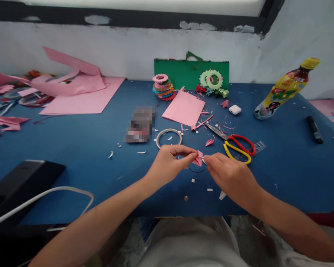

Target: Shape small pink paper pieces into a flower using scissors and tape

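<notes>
My left hand (pixel 168 163) and my right hand (pixel 228 174) meet over the blue table (pixel 86 155) near its front edge. Both pinch a small folded pink paper piece (pixel 198 158) between their fingertips, the left from the left side, the right from the right. A roll of clear tape (pixel 169 137) lies just beyond my left hand. Scissors (pixel 235 144) with one red and one yellow handle lie just past my right hand. A pink paper square (pixel 184 108) lies farther back, with small folded pink bits (pixel 209 142) and paper scraps scattered around it.
A stack of coloured paper rings (pixel 163 87) and a green board (pixel 190 72) with a pale green paper wreath (pixel 210 78) stand at the back. Large pink sheets (pixel 80 92) lie back left. A drink bottle (pixel 286 89), white earbud case (pixel 235 109) and black marker (pixel 314 129) are right. A black box (pixel 19 181) and white cable (pixel 44 194) sit front left.
</notes>
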Tool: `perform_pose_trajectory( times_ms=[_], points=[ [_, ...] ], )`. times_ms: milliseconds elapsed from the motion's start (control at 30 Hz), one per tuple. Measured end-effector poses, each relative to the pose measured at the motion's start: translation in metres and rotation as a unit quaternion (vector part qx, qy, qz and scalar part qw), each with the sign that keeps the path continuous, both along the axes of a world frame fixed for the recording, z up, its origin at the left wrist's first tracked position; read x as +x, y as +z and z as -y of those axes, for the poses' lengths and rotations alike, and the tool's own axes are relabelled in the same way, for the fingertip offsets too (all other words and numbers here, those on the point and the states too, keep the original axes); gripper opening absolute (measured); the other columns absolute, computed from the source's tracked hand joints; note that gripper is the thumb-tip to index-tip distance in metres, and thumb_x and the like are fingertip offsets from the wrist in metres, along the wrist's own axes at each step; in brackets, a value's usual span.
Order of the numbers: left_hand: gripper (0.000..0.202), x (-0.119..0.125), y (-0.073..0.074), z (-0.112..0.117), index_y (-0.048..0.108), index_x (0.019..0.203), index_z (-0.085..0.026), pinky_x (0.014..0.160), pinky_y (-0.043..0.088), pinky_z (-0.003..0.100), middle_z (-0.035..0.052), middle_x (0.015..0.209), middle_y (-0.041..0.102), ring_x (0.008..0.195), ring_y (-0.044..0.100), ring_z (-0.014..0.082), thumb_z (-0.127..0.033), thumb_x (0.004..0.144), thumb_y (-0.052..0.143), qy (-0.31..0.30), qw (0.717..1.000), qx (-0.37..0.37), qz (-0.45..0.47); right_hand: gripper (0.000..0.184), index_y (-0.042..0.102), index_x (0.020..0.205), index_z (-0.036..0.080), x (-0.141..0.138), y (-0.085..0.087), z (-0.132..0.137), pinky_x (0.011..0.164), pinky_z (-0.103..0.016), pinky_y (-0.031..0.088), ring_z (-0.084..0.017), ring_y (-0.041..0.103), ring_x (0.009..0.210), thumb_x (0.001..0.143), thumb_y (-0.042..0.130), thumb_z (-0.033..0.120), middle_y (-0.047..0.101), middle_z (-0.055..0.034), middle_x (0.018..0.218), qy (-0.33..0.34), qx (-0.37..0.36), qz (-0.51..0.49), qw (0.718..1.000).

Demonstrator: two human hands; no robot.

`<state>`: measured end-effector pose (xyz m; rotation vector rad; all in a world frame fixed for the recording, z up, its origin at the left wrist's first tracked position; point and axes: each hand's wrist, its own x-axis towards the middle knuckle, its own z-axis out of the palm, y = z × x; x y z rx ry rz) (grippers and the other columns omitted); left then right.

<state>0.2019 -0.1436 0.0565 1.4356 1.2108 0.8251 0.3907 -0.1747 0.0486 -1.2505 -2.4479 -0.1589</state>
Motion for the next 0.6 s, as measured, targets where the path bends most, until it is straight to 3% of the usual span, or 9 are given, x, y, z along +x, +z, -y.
perform_pose_trajectory(
  times_ms=[200, 600],
  points=[
    [0.021, 0.001, -0.0063, -0.0009, 0.072, 0.083, -0.015, 0.058, 0.053, 0.023, 0.0059, 0.08, 0.072, 0.073, 0.065, 0.0185, -0.033, 0.076, 0.063, 0.007, 0.997, 0.061, -0.056, 0.025, 0.052, 0.11, 0.022, -0.0025, -0.0023, -0.0008, 0.051, -0.026, 0.032, -0.012, 0.057, 0.062, 0.088, 0.044, 0.013, 0.059, 0.0003, 0.078, -0.029, -0.012, 0.051, 0.998],
    [0.023, 0.0017, -0.0087, -0.0014, 0.071, 0.085, -0.015, 0.057, 0.053, 0.024, 0.0073, 0.083, 0.071, 0.072, 0.066, 0.0191, -0.034, 0.078, 0.06, -0.007, 0.996, 0.053, -0.065, 0.02, 0.053, 0.106, 0.022, -0.0051, -0.0002, 0.0004, 0.049, -0.026, 0.028, -0.013, 0.054, 0.058, 0.09, 0.041, 0.018, 0.058, 0.0001, 0.074, -0.046, -0.003, 0.068, 0.997]
  ],
)
